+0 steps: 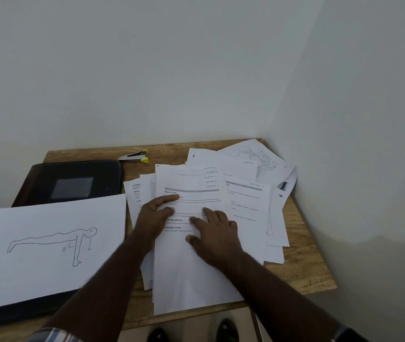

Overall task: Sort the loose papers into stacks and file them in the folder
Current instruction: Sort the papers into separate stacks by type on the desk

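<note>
A loose pile of printed papers (pixel 245 208) spreads over the right half of the wooden table (pixel 305 267). On top lies a text sheet (pixel 191 183) with handwritten section notes at its upper right. My left hand (pixel 154 218) rests on this sheet's left edge, fingers over the print, thumb pointing right. My right hand (pixel 216 233) lies flat on the same sheet, fingers spread and pressing down. A black folder (pixel 73 181) lies open at the left. A sheet with a push-up figure drawing (pixel 50 245) covers the folder's near half.
A yellow and metal staple remover (pixel 136 156) sits at the table's back edge, right of the folder. Walls close in behind and to the right of the table. Two dark shoes (pixel 226 329) show on the floor below the front edge.
</note>
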